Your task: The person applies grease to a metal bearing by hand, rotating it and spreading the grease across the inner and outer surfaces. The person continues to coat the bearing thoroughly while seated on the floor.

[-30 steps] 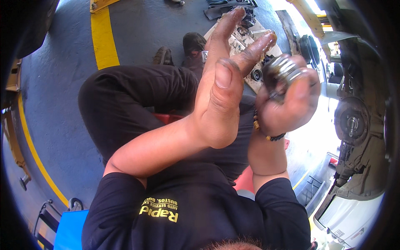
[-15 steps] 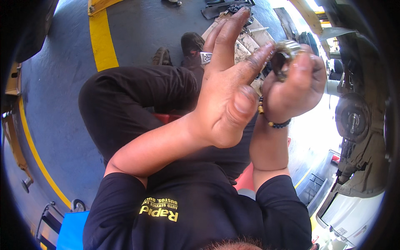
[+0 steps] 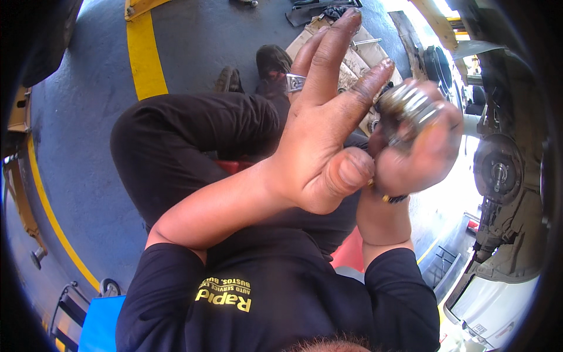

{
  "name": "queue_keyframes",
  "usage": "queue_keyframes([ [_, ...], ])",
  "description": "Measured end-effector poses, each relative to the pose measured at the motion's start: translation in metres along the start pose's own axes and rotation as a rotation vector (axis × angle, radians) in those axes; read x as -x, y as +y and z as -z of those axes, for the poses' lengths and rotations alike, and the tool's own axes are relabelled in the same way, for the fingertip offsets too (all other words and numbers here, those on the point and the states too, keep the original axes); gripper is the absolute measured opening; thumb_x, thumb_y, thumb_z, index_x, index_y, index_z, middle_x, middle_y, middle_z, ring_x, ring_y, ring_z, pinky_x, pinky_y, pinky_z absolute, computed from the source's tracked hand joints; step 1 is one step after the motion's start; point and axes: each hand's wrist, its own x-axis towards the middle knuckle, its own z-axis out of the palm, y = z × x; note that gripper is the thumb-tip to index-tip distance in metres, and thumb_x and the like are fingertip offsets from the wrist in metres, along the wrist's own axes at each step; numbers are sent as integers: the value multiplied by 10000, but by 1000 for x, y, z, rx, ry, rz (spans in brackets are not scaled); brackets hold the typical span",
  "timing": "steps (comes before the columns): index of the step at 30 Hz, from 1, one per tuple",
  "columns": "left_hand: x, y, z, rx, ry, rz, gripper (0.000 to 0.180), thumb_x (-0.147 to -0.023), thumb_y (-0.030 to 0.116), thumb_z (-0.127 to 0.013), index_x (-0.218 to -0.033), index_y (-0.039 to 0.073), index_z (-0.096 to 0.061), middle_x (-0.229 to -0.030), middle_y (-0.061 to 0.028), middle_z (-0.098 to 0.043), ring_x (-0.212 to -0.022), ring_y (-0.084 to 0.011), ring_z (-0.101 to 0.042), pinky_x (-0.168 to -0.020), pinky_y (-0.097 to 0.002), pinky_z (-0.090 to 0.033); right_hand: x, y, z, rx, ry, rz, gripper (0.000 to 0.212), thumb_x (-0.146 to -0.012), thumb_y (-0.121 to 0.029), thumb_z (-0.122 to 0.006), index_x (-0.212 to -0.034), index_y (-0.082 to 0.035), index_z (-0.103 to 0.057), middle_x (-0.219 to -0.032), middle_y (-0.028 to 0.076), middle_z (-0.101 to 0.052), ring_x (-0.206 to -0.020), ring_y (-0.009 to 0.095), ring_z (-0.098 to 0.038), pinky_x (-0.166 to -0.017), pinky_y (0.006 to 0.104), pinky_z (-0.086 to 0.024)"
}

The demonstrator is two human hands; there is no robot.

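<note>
My right hand (image 3: 419,149) grips a shiny ring-shaped metal bearing (image 3: 410,105) with a ridged outer face, blurred by motion. My left hand (image 3: 322,123) is held up just left of it, fingers stretched and apart, with nothing in it. Dark grease coats the left fingertips, and a silver ring sits on one finger. The left index finger points toward the bearing, and a narrow gap appears between them. A dark beaded bracelet circles my right wrist.
Beyond my hands, a flattened cardboard sheet (image 3: 358,56) lies on the blue floor with tools and dark parts. At right is a vehicle's exposed wheel hub (image 3: 498,171). A yellow floor stripe (image 3: 145,61) runs at upper left; a blue surface (image 3: 104,322) stands at lower left.
My right hand has turned and tilted the bearing, showing more of its ridged side. The left index finger, earlier at the bearing's edge, now looks slightly apart from it.
</note>
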Motion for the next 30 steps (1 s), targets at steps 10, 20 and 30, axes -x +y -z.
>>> queue_keyframes([
  [10, -1, 10, 6, -32, -67, 94, 929, -933, 733, -318, -1343, -73, -532, -1521, -417, -229, -1394, -553, -262, -1161, -561, -122, -9, -3, -5, 112, 169, -22, 208, -858, -92, -686, -944, -42, -504, -876, 121, -601, -683, 152, -520, -638, 257, -440],
  [20, -26, 39, 21, -178, -393, 272, 1022, -871, 821, -341, -1275, -93, -556, -1517, -407, -253, -1403, -553, -251, -1166, -566, -70, 0, 4, 10, 296, 44, 73, 211, -901, -183, -635, -985, -40, -504, -873, 116, -588, -742, 157, -531, -706, 271, -465],
  [30, -15, 21, 21, -157, -369, 213, 999, -873, 818, -275, -1241, -55, -591, -1519, -385, -264, -1338, -517, -316, -1158, -543, -110, -11, 11, 20, 277, 117, 135, 236, -865, -93, -687, -983, -19, -497, -836, 123, -579, -689, 157, -519, -643, 275, -474],
])
